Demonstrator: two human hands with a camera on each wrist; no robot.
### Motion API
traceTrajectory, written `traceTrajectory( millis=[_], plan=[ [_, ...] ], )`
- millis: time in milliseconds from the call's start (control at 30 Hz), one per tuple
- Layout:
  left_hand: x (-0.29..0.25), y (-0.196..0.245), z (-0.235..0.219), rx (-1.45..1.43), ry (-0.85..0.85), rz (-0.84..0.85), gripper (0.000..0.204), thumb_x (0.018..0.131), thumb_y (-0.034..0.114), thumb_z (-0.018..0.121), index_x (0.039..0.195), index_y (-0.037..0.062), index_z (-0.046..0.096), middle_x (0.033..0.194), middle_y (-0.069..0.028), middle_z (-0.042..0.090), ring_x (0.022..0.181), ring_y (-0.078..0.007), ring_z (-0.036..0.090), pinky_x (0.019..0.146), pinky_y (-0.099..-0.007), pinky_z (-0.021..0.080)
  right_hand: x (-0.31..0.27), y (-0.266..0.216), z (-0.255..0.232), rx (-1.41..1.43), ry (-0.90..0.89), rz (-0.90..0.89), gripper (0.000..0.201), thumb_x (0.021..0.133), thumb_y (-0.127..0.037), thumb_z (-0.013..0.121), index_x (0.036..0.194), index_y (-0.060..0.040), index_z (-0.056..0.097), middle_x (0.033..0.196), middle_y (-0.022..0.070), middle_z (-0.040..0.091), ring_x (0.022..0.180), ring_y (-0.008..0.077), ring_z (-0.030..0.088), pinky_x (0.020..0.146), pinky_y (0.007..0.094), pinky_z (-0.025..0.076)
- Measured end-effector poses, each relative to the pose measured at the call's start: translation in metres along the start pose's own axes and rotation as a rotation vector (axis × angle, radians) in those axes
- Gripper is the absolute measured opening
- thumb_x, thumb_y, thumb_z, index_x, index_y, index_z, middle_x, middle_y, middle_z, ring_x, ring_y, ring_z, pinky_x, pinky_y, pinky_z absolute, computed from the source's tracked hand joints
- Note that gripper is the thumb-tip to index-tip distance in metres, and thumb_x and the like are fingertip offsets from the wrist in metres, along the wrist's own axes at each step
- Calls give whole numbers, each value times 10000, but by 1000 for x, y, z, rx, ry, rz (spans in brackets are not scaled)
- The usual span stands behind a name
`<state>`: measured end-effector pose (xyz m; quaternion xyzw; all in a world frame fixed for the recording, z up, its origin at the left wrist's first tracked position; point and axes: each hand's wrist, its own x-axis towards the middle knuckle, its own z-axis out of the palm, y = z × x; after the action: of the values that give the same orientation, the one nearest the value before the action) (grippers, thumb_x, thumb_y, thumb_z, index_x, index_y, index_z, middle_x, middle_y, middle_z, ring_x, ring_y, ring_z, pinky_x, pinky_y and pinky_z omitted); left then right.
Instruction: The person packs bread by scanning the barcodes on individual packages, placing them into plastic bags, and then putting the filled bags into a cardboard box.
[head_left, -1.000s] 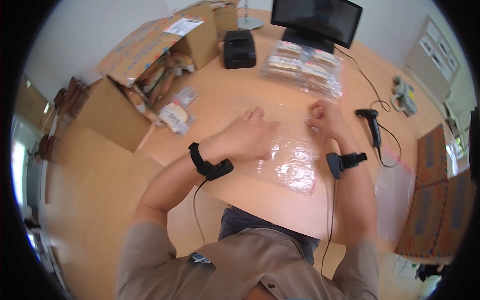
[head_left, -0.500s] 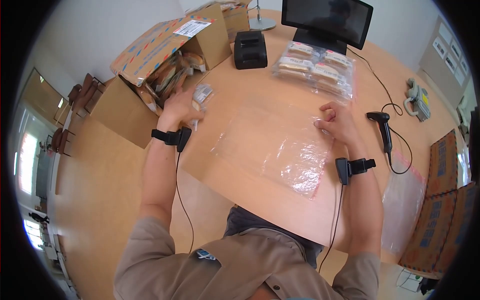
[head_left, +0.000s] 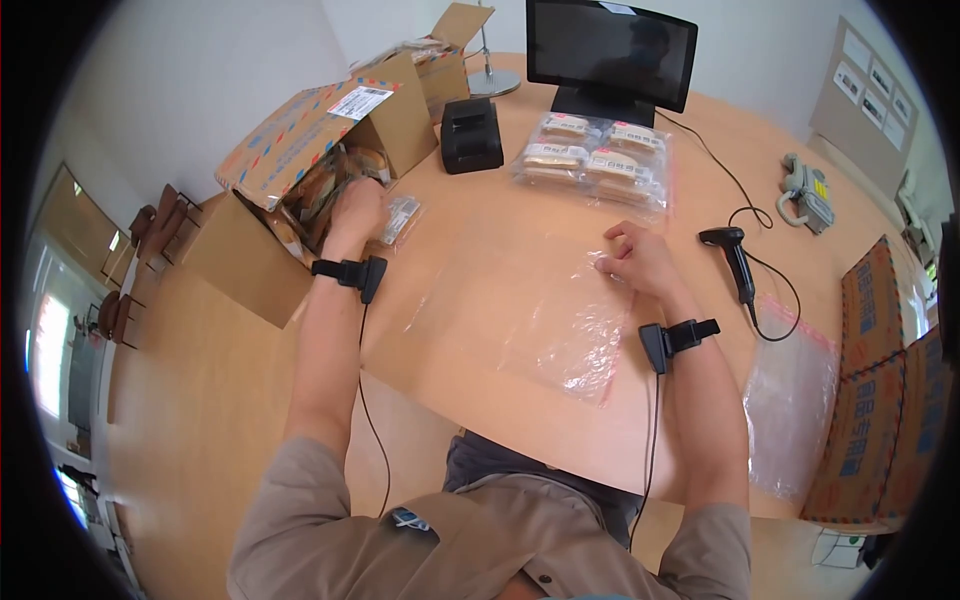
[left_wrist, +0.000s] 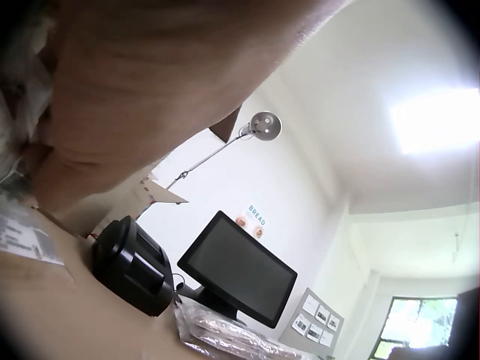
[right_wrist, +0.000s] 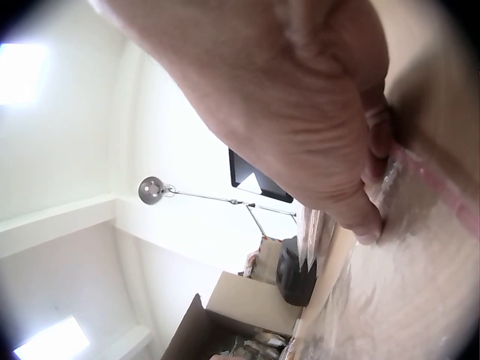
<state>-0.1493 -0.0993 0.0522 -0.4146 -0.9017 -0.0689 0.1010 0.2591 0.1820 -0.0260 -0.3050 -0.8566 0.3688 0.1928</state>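
Clear flat plastic bag (head_left: 500, 315), and from the head view we see it spread across the light wooden desk (head_left: 440, 345), pink strip down its right side, lower corner close to the desk's curved front edge. The right hand (head_left: 642, 265) is at the bag's upper right edge, fingers curled. Over on the far side, the left hand (head_left: 358, 212) is at the mouth of the open brown cardboard carton (head_left: 295, 135), right in by the clear-wrapped bread (head_left: 318, 190); its fingertips are hidden. A strip of desk shows between carton and bag, with a small white-labelled clear packet (head_left: 400, 220) just beside that hand. Beyond the bag sit the black boxy printer (head_left: 471, 137) and the stacked clear packs of bread (head_left: 596, 165), a band of desk between packs and bag. The black barcode scanner (head_left: 735, 258) lies right of the right hand, apart from it.

Left wrist view now: the left hand fills the upper left, close against crinkled clear wrapping at the frame's edge. Its grip? Cannot tell, the fingers are cut off.

Right wrist view: thumb down on the film, other fingers bent in at the pink-strip edge, so the grip is pinching the bag there.
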Motion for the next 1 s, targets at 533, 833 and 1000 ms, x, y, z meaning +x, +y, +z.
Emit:
traceTrajectory(
  millis=[533, 833, 1000],
  plan=[
    [-12, 194, 86, -2111, -633, 19, 180, 1007, 89, 545, 1131, 34, 663, 1044, -39, 665, 957, -164, 651, 939, -329, 565, -3, -27, -18, 403, -49, 97, 269, 1005, -203, 748, 1172, 7, 769, 836, 24, 726, 718, 120, 670, 663, 299, 545],
    [-46, 217, 85, -1795, -556, 166, 632, 1024, 123, 759, 1569, 21, 455, 1189, -96, 709, 1120, -182, 699, 987, -343, 581, -2, -23, 2, 467, -105, 105, 275, 1008, -201, 795, 1207, -21, 733, 924, 26, 774, 671, 74, 636, 560, 247, 494],
    [-39, 212, 82, -1837, -540, 120, 621, 1041, 161, 774, 1569, 26, 477, 1298, -98, 718, 1137, -176, 712, 979, -350, 588, -7, -34, -12, 655, -156, 210, 238, 999, -178, 803, 1185, -45, 736, 955, 42, 780, 672, 77, 650, 576, 234, 533]
  ],
)
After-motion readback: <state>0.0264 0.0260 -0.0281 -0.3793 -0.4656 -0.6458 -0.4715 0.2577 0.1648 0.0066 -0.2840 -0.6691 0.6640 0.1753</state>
